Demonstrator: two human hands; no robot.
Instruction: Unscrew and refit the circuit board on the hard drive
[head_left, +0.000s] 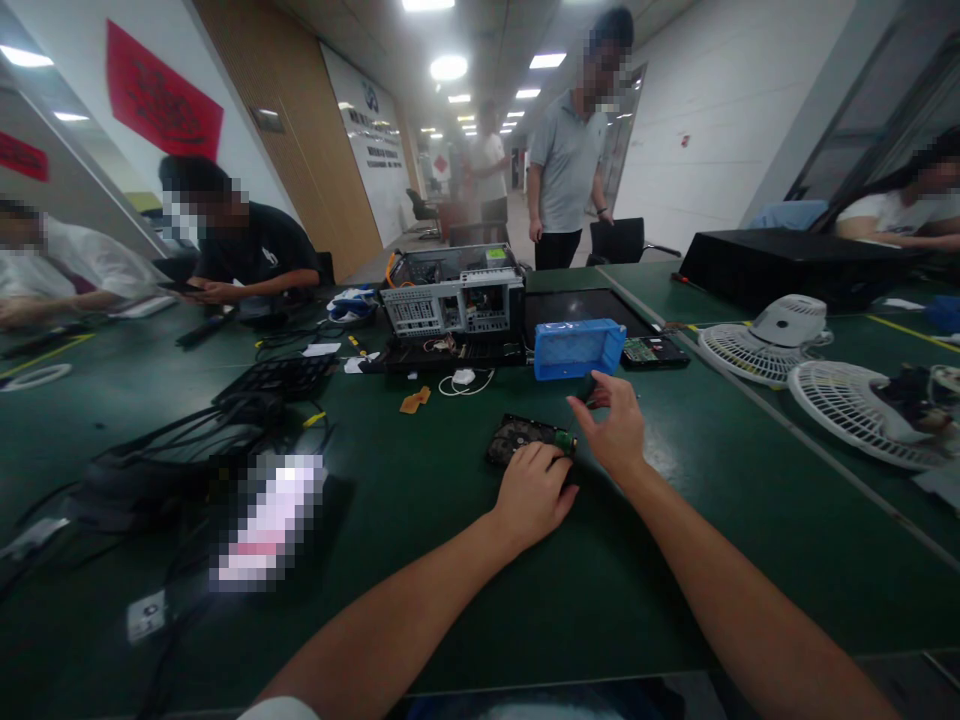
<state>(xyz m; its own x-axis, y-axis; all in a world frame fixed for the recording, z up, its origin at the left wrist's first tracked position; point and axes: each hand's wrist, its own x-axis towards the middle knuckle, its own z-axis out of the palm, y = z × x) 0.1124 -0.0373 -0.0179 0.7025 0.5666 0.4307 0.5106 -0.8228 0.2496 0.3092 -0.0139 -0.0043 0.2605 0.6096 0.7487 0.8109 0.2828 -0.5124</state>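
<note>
A hard disk drive [517, 436] lies on the green table with its circuit board side up; a small green board shows at its right end. My left hand [534, 490] grips the drive at its near right edge, fingers over the top and thumb at the side. In my right hand [616, 425] is a screwdriver [589, 388] with a dark handle, pinched between thumb and fingers. Its thin shaft points down towards the drive's right end; whether the tip touches a screw is too small to tell.
Beyond the drive stand a blue plastic tray [577, 352], an opened computer case [454, 295] and another drive [656, 351]. White fan parts [840, 405] lie right. Cables and a black bag-like bundle [142, 470] cover the left, near a lit, blurred screen [270, 520]. Several people are around.
</note>
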